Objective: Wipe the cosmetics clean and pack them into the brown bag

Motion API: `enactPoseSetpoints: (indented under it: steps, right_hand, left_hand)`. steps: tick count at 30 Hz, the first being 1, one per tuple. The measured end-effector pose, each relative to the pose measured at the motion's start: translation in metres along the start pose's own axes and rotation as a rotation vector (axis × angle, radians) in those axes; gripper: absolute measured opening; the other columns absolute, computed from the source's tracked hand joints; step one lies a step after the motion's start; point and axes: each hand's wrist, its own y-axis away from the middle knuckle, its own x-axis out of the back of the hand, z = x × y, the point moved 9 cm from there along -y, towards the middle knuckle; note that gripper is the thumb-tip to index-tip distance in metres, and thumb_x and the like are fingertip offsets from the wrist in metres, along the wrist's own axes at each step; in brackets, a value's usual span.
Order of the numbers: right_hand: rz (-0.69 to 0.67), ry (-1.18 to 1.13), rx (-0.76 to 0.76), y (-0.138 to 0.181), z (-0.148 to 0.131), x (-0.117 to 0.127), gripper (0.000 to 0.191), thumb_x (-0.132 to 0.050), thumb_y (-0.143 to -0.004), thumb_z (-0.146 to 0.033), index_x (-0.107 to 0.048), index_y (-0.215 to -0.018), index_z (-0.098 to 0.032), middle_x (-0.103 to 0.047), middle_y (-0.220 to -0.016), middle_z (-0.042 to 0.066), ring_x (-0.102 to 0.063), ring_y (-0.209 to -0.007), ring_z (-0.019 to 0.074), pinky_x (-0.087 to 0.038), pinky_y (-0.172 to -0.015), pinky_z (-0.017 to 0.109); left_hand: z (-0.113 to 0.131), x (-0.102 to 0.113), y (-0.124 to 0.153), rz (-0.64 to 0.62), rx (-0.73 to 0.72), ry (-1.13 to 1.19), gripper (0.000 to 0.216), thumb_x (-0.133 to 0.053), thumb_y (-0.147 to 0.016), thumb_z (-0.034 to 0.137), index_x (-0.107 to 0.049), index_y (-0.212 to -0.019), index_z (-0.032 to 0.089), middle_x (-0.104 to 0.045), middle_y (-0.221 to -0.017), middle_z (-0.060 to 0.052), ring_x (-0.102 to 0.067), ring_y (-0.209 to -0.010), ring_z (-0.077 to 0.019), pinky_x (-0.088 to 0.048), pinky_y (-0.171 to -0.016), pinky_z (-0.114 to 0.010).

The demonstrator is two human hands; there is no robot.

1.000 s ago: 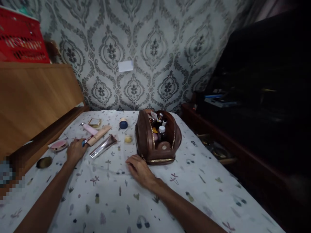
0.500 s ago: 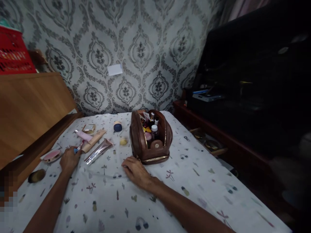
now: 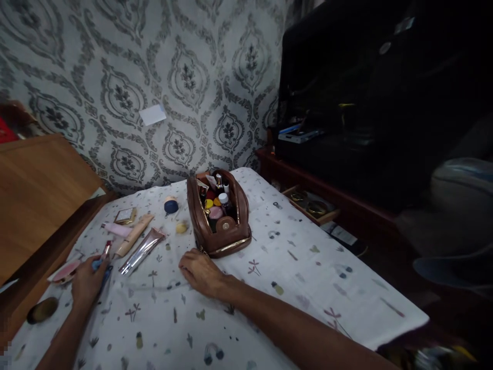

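Note:
My left hand [image 3: 87,280] is closed around a slim lip gloss tube [image 3: 107,250] with a dark red end, and a small blue thing [image 3: 96,264] I cannot identify shows at the fingers. Beside it lie a pink compact [image 3: 66,271] and a round makeup brush [image 3: 43,310]. My right hand [image 3: 200,271] rests on the cloth with curled fingers, nothing visible in them, close to the front corner of a brown makeup bag [image 3: 221,240]. The unzipped bag holds bottles and small cosmetics, among them a white-capped bottle [image 3: 223,199].
On the patterned cloth [image 3: 169,318] lie a silver tube [image 3: 142,252], a beige tube [image 3: 134,236], a pink tube [image 3: 116,229], a gold-edged compact [image 3: 125,216], a dark blue jar [image 3: 171,206] and a yellow sponge [image 3: 181,227]. A wooden panel [image 3: 42,190] borders the left; an open drawer [image 3: 319,218] stands right.
The view has swung to the right. My left hand has drawn back with the lip gloss tube, away from the beige tube. My right hand stays beside the bag.

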Motion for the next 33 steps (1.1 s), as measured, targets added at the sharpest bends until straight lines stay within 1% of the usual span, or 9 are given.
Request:
enactPoseSetpoints:
  steps: [4,8,11,14,17,20,23,29,33]
  right_hand:
    - [-0.017,0.008,-0.002,-0.001,0.0,-0.001,0.016,-0.052,-0.093,-0.015,-0.067,-0.086,-0.014,-0.069,-0.092,0.008,-0.059,-0.09,0.0203,-0.046,-0.084,0.029]
    - [-0.024,0.037,0.01,-0.001,-0.003,0.003,0.017,-0.051,-0.094,-0.014,-0.067,-0.086,-0.012,-0.069,-0.091,0.009,-0.059,-0.09,0.0208,-0.046,-0.084,0.029]
    - [-0.027,0.021,0.003,-0.001,-0.004,0.004,0.016,-0.053,-0.093,-0.013,-0.067,-0.086,-0.013,-0.069,-0.09,0.008,-0.059,-0.091,0.0204,-0.045,-0.084,0.029]
    - [-0.034,-0.008,-0.031,-0.001,-0.002,0.004,0.017,-0.052,-0.094,-0.012,-0.066,-0.085,-0.014,-0.068,-0.089,0.008,-0.058,-0.09,0.0194,-0.044,-0.085,0.03]
    - [-0.035,-0.026,-0.036,-0.001,0.0,0.002,0.017,-0.052,-0.094,-0.012,-0.066,-0.085,-0.015,-0.067,-0.089,0.007,-0.058,-0.09,0.0185,-0.044,-0.087,0.031]
    - [-0.02,-0.049,-0.02,-0.002,0.0,0.002,0.018,-0.051,-0.095,-0.013,-0.065,-0.085,-0.015,-0.066,-0.089,0.007,-0.058,-0.089,0.0188,-0.045,-0.084,0.031]
    - [-0.004,-0.062,0.003,-0.002,0.0,0.002,0.017,-0.051,-0.094,-0.012,-0.065,-0.084,-0.016,-0.065,-0.087,0.007,-0.058,-0.088,0.0188,-0.045,-0.082,0.03]
    - [0.027,-0.083,0.031,-0.001,0.0,0.001,0.017,-0.05,-0.093,-0.01,-0.063,-0.082,-0.017,-0.064,-0.084,0.005,-0.057,-0.086,0.0191,-0.046,-0.079,0.031]
    - [0.027,-0.119,0.037,-0.001,-0.001,0.002,0.016,-0.051,-0.092,-0.01,-0.061,-0.082,-0.018,-0.064,-0.084,0.005,-0.057,-0.086,0.0192,-0.046,-0.079,0.031]
  left_hand:
    - [-0.002,0.0,0.017,-0.064,-0.023,-0.119,0.057,-0.032,-0.088,0.057,-0.065,-0.113,0.018,-0.065,-0.107,-0.017,-0.064,-0.096,-0.0341,-0.052,-0.072,-0.041]
    - [0.005,-0.001,0.022,-0.067,-0.083,-0.149,0.06,-0.028,-0.09,0.057,-0.062,-0.117,0.017,-0.06,-0.118,-0.018,-0.063,-0.101,-0.0348,-0.052,-0.075,-0.042]
    - [0.005,0.001,0.019,-0.045,-0.037,-0.117,0.058,-0.03,-0.09,0.059,-0.065,-0.112,0.018,-0.063,-0.111,-0.017,-0.064,-0.095,-0.0341,-0.051,-0.073,-0.041]
    - [0.001,0.005,0.016,-0.01,0.041,-0.045,0.049,-0.039,-0.089,0.056,-0.067,-0.102,0.018,-0.067,-0.098,-0.014,-0.065,-0.09,-0.0315,-0.05,-0.072,-0.038]
    - [0.004,0.008,0.018,0.017,0.029,0.004,0.042,-0.044,-0.088,0.053,-0.066,-0.097,0.019,-0.068,-0.093,-0.011,-0.064,-0.087,-0.028,-0.048,-0.072,-0.034]
    - [0.013,0.013,0.027,0.065,-0.026,0.035,0.035,-0.046,-0.089,0.05,-0.064,-0.097,0.02,-0.067,-0.091,-0.008,-0.063,-0.083,-0.0249,-0.046,-0.069,-0.031]
    - [0.03,0.019,0.039,0.112,-0.148,0.151,0.032,-0.044,-0.09,0.047,-0.062,-0.092,0.021,-0.065,-0.085,-0.005,-0.061,-0.078,-0.0226,-0.046,-0.07,-0.031]
    - [0.058,0.02,0.054,0.111,-0.31,0.223,0.026,-0.042,-0.092,0.038,-0.062,-0.096,0.021,-0.067,-0.1,-0.006,-0.061,-0.097,-0.0227,-0.048,-0.09,-0.034]
    - [0.075,0.017,0.064,0.081,-0.374,0.216,0.029,-0.042,-0.095,0.039,-0.064,-0.098,0.022,-0.067,-0.104,-0.007,-0.061,-0.101,-0.0234,-0.047,-0.092,-0.035]
